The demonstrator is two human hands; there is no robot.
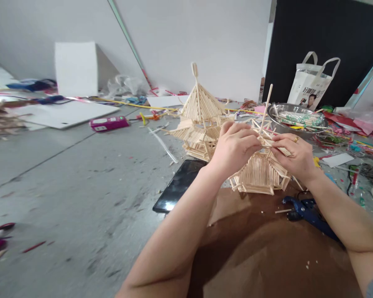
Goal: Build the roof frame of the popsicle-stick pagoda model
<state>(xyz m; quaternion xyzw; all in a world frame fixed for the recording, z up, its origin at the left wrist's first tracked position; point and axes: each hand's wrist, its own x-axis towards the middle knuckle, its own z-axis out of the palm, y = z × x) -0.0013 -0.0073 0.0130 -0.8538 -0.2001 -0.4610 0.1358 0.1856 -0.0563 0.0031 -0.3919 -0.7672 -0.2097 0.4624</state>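
Observation:
A partly built pagoda model [257, 174] of thin wooden sticks stands before me, one long stick [266, 108] rising from its top. Both my hands are at its upper part. My left hand [236, 145] has its fingers pinched together on a short wooden stick [266, 145] lying crosswise over the roof. My right hand [294, 155], with a ring on one finger, pinches the same stick near its other end. The fingertips partly hide the spot. Just left and behind stands a taller stick pagoda [202, 101] with a pointed roof.
A black phone [180, 184] lies left of my left forearm. A blue glue gun [311, 217] rests on the brown sheet [276, 256] by my right forearm. Behind are a metal bowl [298, 128] of packed sticks and a white bag [311, 82]. A purple device [108, 123] lies further left.

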